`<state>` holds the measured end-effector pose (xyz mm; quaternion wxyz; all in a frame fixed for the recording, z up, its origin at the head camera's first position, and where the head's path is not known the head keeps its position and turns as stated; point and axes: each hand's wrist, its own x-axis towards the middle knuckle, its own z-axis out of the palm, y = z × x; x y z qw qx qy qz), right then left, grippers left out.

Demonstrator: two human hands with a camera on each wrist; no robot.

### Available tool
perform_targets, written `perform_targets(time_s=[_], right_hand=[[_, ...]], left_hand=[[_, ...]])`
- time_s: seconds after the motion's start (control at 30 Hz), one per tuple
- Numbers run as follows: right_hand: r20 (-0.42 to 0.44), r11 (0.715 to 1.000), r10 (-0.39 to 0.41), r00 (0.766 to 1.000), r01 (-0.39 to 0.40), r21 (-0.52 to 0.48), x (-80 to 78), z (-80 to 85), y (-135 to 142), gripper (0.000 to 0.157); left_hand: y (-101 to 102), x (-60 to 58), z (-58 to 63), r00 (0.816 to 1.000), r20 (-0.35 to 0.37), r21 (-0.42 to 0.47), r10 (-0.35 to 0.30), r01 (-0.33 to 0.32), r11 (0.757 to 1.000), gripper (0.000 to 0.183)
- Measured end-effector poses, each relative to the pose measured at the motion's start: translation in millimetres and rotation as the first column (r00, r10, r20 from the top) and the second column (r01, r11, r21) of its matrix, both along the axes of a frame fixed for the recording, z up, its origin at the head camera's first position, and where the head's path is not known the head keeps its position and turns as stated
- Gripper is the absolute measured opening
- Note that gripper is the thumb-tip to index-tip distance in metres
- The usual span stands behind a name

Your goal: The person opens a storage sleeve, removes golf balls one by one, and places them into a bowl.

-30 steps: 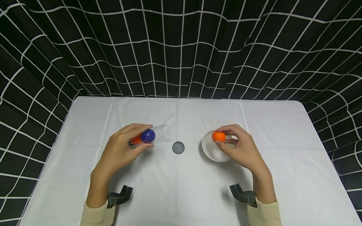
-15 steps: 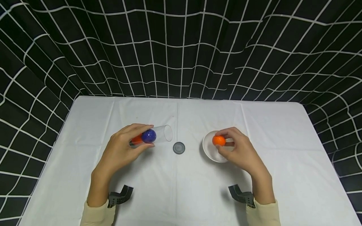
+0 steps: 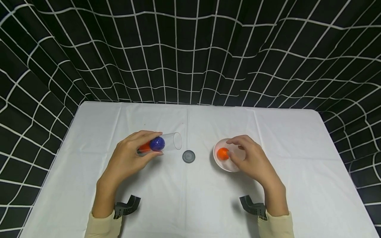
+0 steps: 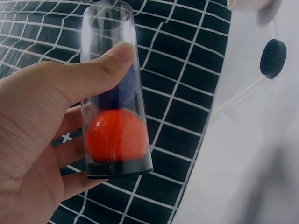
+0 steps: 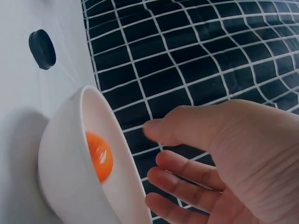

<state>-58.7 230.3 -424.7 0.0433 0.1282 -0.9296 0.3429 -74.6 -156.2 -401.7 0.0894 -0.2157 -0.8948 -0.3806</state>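
Note:
My left hand (image 3: 129, 155) grips a clear plastic tube (image 4: 105, 28) around its side, its mouth tilted to the right in the head view. Inside the tube a red-orange ball (image 4: 116, 136) rests at the black base, with a blue ball (image 3: 157, 144) next to it toward the mouth. A white bowl (image 5: 65, 163) stands on the table to the right. In the bowl lies an orange ball (image 3: 222, 153), apart from the hand in the right wrist view. Over the bowl's right side my right hand (image 3: 253, 158) hovers with loosely bent fingers and nothing held.
A round dark grey cap (image 3: 189, 156) lies between the tube and the bowl. White cloth covers the table (image 3: 190, 198). Black curtain with a white grid (image 3: 184, 49) surrounds its back and sides.
My right hand has let go of the orange ball, which dropped into the bowl and now sits lower and more to the left. The left hand still holds the tube in place.

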Motion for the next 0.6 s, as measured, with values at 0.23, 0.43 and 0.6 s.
perform_targets(time_s=[0.23,0.43,0.6], right_hand=[[-0.057,0.998,-0.015,0.998,0.012,-0.056,1.2,4.2,-4.7,0.025],[-0.09,0.987,0.012,0.996,-0.026,-0.159,1.3,7.2,-16.2,0.024],[-0.084,0.972,0.022,0.996,-0.041,-0.233,2.7,12.0,-31.3,0.025]], left_hand=[[2.6,0.3,-1.1,1.0,-0.015,0.005,-0.015,0.015,1.0,0.052],[5.3,0.9,-1.7,0.999,-0.027,0.002,-0.034,0.034,0.999,0.051],[7.5,0.4,-1.3,0.997,-0.049,-0.021,-0.053,0.052,0.998,0.053]])
